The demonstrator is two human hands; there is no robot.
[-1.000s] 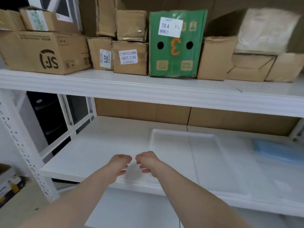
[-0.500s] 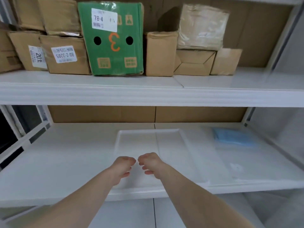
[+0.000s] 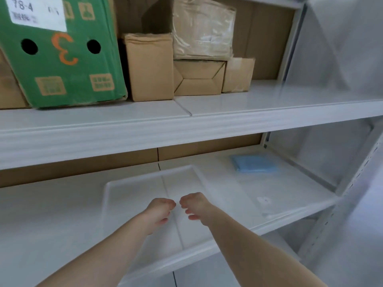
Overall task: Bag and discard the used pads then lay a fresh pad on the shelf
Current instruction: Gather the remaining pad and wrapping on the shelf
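A folded blue pad [image 3: 253,163] lies at the back right of the lower white shelf [image 3: 51,214]. A shallow translucent tray [image 3: 145,176] sits on that shelf in the middle. My left hand [image 3: 159,210] and my right hand [image 3: 195,204] are stretched out side by side above the tray, knuckles almost touching. The fingers of both are curled under, and I see nothing held in either. The pad is well to the right of my right hand and farther back.
The upper shelf [image 3: 228,106] carries a green carton [image 3: 62,59] marked 3 and several brown cardboard boxes [image 3: 149,67]. A perforated metal upright [image 3: 360,179] closes the shelf's right end, with a white wall beyond.
My view has swung to the right along the shelves and moved closer. Both hands keep the same curled pose close together. The tray and pad lie where they were.
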